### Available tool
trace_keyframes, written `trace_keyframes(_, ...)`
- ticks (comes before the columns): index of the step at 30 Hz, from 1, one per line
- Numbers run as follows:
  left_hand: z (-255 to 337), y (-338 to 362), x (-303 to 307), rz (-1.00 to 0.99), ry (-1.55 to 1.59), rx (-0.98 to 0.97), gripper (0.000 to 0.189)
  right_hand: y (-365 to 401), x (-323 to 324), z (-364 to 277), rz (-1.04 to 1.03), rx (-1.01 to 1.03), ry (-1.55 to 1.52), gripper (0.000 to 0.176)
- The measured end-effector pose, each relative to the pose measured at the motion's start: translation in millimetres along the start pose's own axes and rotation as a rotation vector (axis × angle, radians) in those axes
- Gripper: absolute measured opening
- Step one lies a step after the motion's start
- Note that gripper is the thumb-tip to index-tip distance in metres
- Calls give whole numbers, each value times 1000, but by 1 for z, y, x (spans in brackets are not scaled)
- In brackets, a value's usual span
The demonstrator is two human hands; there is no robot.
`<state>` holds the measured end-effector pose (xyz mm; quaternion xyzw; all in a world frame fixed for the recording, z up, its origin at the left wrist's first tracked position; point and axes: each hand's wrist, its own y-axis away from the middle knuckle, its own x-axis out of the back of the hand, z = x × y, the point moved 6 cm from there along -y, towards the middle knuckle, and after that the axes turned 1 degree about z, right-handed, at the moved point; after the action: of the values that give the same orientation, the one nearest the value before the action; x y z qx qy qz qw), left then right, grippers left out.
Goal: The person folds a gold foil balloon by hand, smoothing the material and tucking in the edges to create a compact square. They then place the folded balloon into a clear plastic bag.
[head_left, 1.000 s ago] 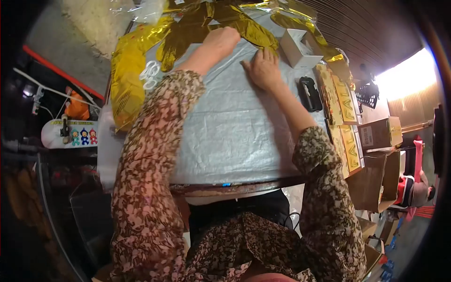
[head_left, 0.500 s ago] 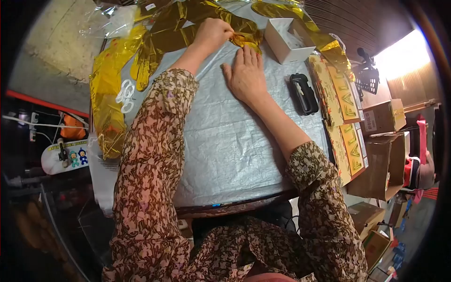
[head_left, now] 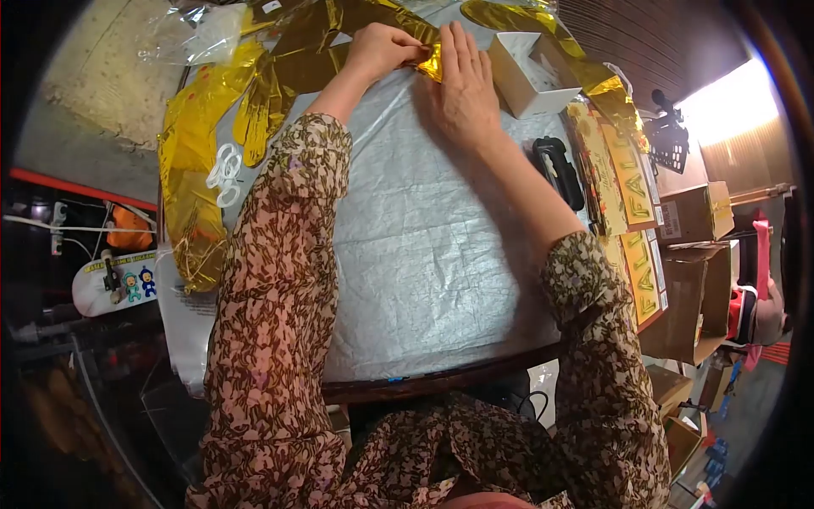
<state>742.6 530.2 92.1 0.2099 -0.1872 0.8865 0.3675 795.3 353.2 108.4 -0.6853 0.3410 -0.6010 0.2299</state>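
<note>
A flat, shiny gold foil balloon (head_left: 309,64) lies spread across the far side of the table. My left hand (head_left: 377,55) is closed, pinching the balloon's edge between thumb and fingertips. Just to its right, my right hand (head_left: 468,95) lies palm down with fingers stretched out, the fingertips beside and partly over a bright crinkled fold of the foil (head_left: 434,64). Its thumb is mostly hidden. An open white box (head_left: 543,104) stands close to the right hand's right side.
Silvery sheeting (head_left: 415,254) covers the table. White rings (head_left: 225,174) and yellow-gold foil (head_left: 193,153) lie left, clear plastic (head_left: 191,38) at the back left. A black case (head_left: 558,174) and printed "FALL" packs (head_left: 640,263) line the right edge. Cardboard boxes (head_left: 691,293) stand beyond.
My right hand has moved forward and slightly right, further over the foil. My left hand has shifted slightly forward, still pinching. The view has shifted a little.
</note>
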Motion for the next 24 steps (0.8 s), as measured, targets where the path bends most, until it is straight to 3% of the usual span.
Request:
trace_keyframes(3,7,3,2,-3,-150,-13,26,-14,0,6,-57,39,43,71)
trace_keyframes(5,-3,-2,3,14,-159,9,26,-15,-10,11,-289,31,99,60)
trace_keyframes(7,-18,-3,-1,-45,233,190,25,-7,-15,16,-267,20,99,54)
trace_keyframes(12,-18,4,2,39,417,340,24,10,-20,24,-267,52,172,42)
trace_keyframes(14,-20,3,1,85,450,361,25,5,-10,18,-134,150,205,37)
trace_keyframes(21,-25,-14,-10,34,99,159,30,-10,-24,6,-274,163,325,33)
trace_keyframes(23,-6,-10,-5,47,-144,60,35,-12,-32,12,-543,29,319,30)
trace_keyframes(24,0,-10,-1,51,-145,60,35,-17,-36,13,-541,32,317,30)
